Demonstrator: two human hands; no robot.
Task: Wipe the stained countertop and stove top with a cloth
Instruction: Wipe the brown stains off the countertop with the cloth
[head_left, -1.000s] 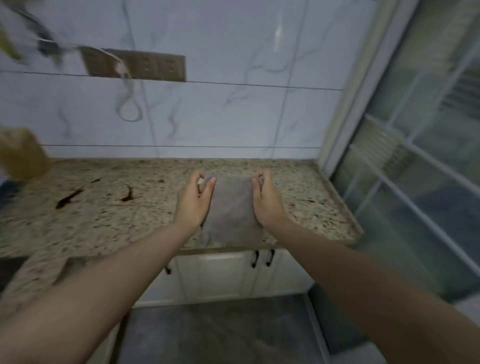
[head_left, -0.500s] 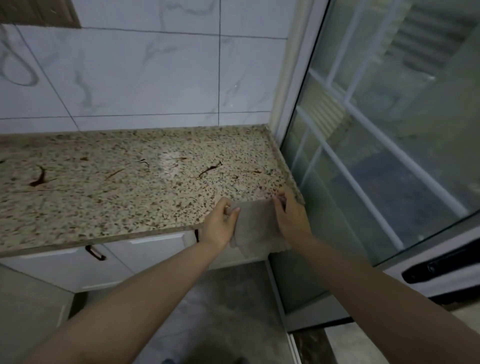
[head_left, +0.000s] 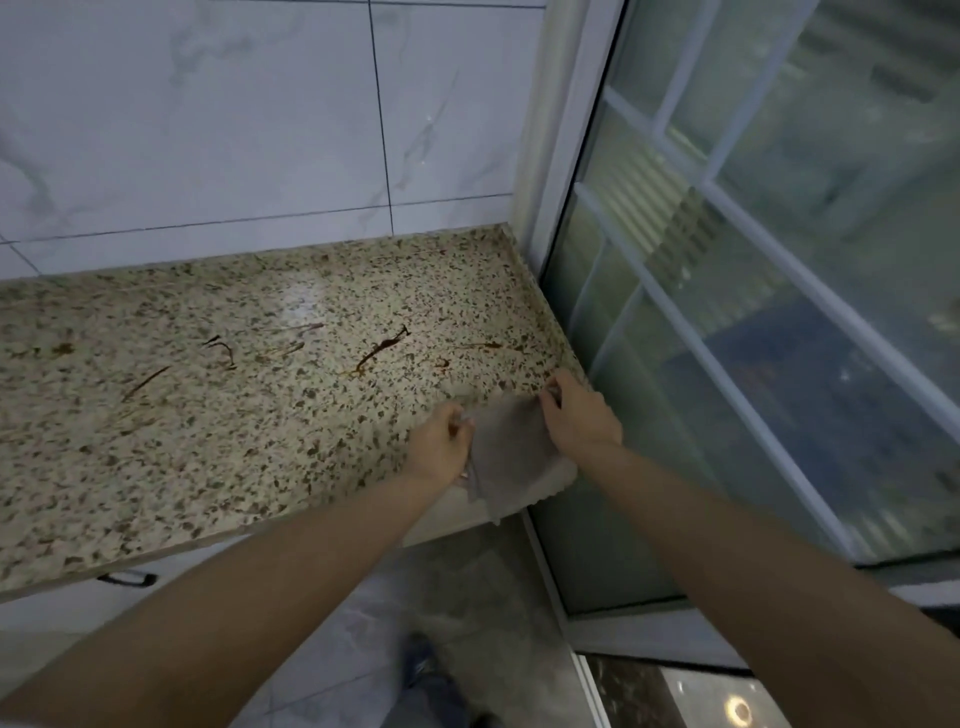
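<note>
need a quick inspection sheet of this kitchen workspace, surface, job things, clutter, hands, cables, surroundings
surface: speckled countertop carries brown stains, such as one streak near the middle; not wiped there yet.
job's things: grey cloth lies at the counter's right front corner, its lower edge hanging over; no stove in view.
clutter: nothing seen.
hands: left hand and right hand each pinch a side of the cloth.
cables: nothing seen.
surroundings: marble wall tiles behind, glass door to the right, cabinet handle below.

Left hand (head_left: 439, 441) and right hand (head_left: 579, 413) extended, fingers (head_left: 549, 396) pinching.
</note>
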